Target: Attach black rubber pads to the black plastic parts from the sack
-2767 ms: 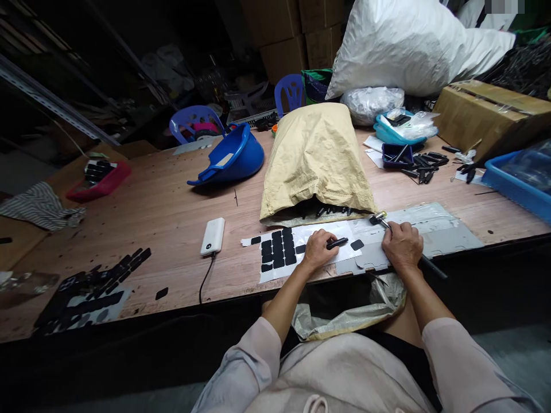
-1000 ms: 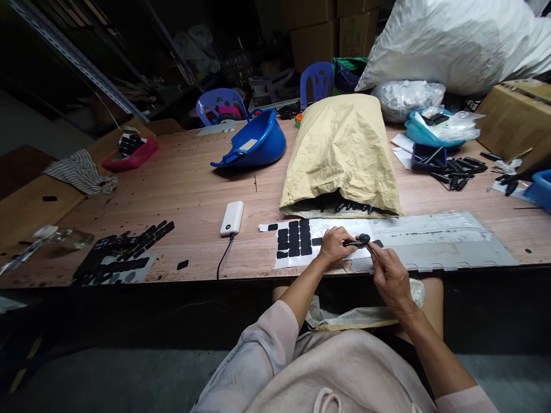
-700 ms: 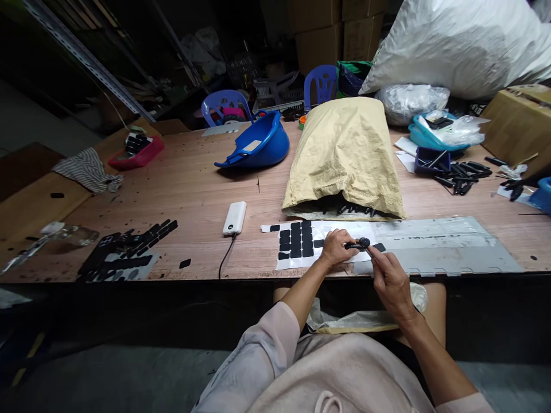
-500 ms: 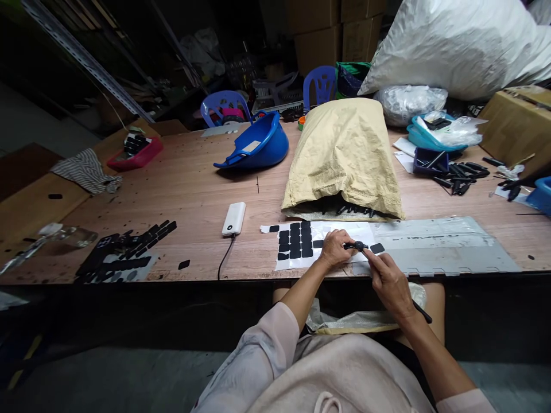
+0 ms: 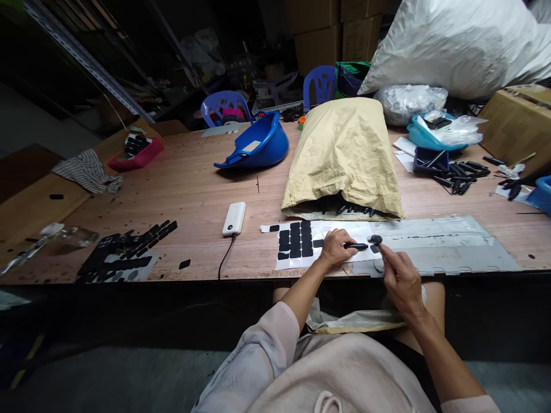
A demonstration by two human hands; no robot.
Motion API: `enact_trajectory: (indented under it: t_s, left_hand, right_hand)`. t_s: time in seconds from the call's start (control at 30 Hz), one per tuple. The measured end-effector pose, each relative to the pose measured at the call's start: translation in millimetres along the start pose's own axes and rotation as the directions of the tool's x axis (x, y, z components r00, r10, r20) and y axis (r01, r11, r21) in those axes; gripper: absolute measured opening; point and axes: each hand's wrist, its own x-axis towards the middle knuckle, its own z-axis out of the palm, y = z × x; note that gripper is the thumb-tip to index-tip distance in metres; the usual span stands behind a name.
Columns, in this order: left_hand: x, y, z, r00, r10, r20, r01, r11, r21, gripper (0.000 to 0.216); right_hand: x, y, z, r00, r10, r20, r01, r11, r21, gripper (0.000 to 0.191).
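Observation:
My left hand (image 5: 336, 248) is closed on a slim black tube-shaped piece (image 5: 356, 246), which lies over the white sheet. My right hand (image 5: 401, 281) grips a black tool with a round head (image 5: 376, 240), its index finger stretched toward that head. The head sits just right of the tube-shaped piece, apart from it; the tool's handle is mostly hidden by the hand. A black rounded patch (image 5: 374, 249) lies beneath the round head. Rows of similar black patches (image 5: 295, 241) cover the left part of the white sheet (image 5: 318, 229).
A tan sack (image 5: 344, 152) with black pieces at its mouth lies beyond my hands. A power bank (image 5: 234, 218) with a cable and a blue basin (image 5: 267, 143) stand to the left. Black parts (image 5: 462, 175) lie at the right; a grey board (image 5: 451, 244) runs along the edge.
My right hand has moved a little to the right, and the tool's round head has come off the tube-shaped piece. My left hand stays in place.

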Motion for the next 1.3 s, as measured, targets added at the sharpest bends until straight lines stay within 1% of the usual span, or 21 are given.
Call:
enact_trajectory:
  t_s: [0.07, 0.17, 0.27, 0.33, 0.47, 0.63, 0.77, 0.83, 0.9, 0.93, 0.97, 1.0, 1.03, 1.07, 1.1, 1.13, 1.17, 1.2, 1.23, 1.27, 1.3]
  left_hand:
    - [0, -1, 0, 1.0, -0.004, -0.003, 0.004, 1.0, 0.003, 0.016]
    - [2, -1, 1, 1.0, -0.006, 0.004, 0.006, 1.0, 0.014, 0.016]
    - [3, -1, 0, 1.0, -0.004, 0.014, 0.003, 1.0, 0.018, 0.017]
    - [3, 0, 0, 1.0, -0.008, 0.015, 0.007, 1.0, 0.021, 0.018]
    - [1, 1, -1, 1.0, -0.011, 0.012, 0.011, 1.0, 0.022, 0.017]
    - [1, -1, -2, 1.0, 0.003, 0.0, -0.003, 1.0, 0.008, 0.018]
    - [0, -1, -3, 1.0, 0.019, -0.014, -0.018, 1.0, 0.019, 0.018]
    - [-13, 3, -2, 0.995, 0.075, -0.064, -0.076, 0.997, -0.011, 0.017]
    - [-39, 8, 1, 0.979, 0.176, -0.102, -0.185, 0.979, -0.083, 0.017]
    - [-57, 9, 5, 0.967, 0.238, -0.09, -0.249, 0.959, -0.132, 0.017]
    - [-76, 10, 9, 0.954, 0.294, -0.047, -0.298, 0.936, -0.185, 0.018]
    - [-95, 10, 14, 0.939, 0.342, 0.027, -0.327, 0.916, -0.233, 0.02]
    - [-113, 8, 20, 0.925, 0.363, 0.115, -0.324, 0.909, -0.263, 0.022]
    - [-128, 6, 27, 0.921, 0.335, 0.197, -0.277, 0.921, -0.273, 0.022]
    - [-139, 2, 33, 0.929, 0.255, 0.267, -0.184, 0.947, -0.264, 0.022]
    - [-147, -3, 40, 0.938, 0.124, 0.322, -0.047, 0.971, -0.236, 0.021]
    - [-151, -8, 46, 0.935, -0.044, 0.352, 0.121, 0.972, -0.2, 0.019]
    - [-151, -13, 50, 0.91, -0.21, 0.357, 0.285, 0.943, -0.17, 0.017]
    - [-149, -17, 53, 0.873, -0.343, 0.345, 0.414, 0.897, -0.155, 0.015]
    - [-145, -21, 55, 0.843, -0.428, 0.326, 0.495, 0.855, -0.157, 0.014]
    - [-141, -23, 56, 0.831, -0.465, 0.303, 0.528, 0.831, -0.172, 0.014]
  right_hand:
    - [7, 6, -7, 0.999, 0.021, -0.041, -0.023, 0.998, -0.055, 0.038]
    - [20, 28, -18, 0.996, 0.069, -0.059, -0.081, 0.968, -0.239, 0.037]
    - [32, 59, -24, 0.993, 0.117, -0.015, -0.113, 0.902, -0.416, 0.033]
    - [39, 76, -25, 0.993, 0.12, 0.02, -0.095, 0.871, -0.482, 0.03]
    - [51, 92, -17, 0.997, 0.076, 0.028, -0.049, 0.839, -0.542, 0.028]
    - [55, 92, -5, 0.997, 0.08, -0.007, -0.071, 0.834, -0.548, 0.028]
    - [54, 90, -3, 0.994, 0.108, -0.011, -0.097, 0.835, -0.542, 0.029]
    - [54, 89, -3, 0.992, 0.125, -0.013, -0.112, 0.833, -0.542, 0.028]
    - [54, 87, -3, 0.991, 0.136, -0.016, -0.123, 0.832, -0.542, 0.028]
    - [54, 86, -3, 0.99, 0.138, -0.018, -0.126, 0.831, -0.542, 0.028]
    - [54, 86, -3, 0.99, 0.139, -0.02, -0.127, 0.83, -0.543, 0.028]
    - [53, 86, -3, 0.99, 0.138, -0.021, -0.127, 0.83, -0.544, 0.028]
    - [53, 86, -3, 0.99, 0.136, -0.021, -0.126, 0.829, -0.544, 0.028]
    - [53, 85, -3, 0.991, 0.135, -0.02, -0.124, 0.829, -0.545, 0.029]
    - [53, 85, -3, 0.991, 0.134, -0.018, -0.122, 0.83, -0.545, 0.029]
    - [53, 85, -3, 0.991, 0.134, -0.017, -0.122, 0.83, -0.545, 0.029]
    - [53, 85, -3, 0.99, 0.137, -0.016, -0.123, 0.83, -0.544, 0.029]
    - [53, 84, -3, 0.99, 0.141, -0.016, -0.127, 0.83, -0.543, 0.029]
    - [53, 84, -4, 0.989, 0.145, -0.016, -0.131, 0.831, -0.541, 0.029]
    - [53, 83, -4, 0.989, 0.149, -0.017, -0.134, 0.832, -0.538, 0.029]
    - [54, 83, -4, 0.988, 0.151, -0.017, -0.136, 0.833, -0.536, 0.029]
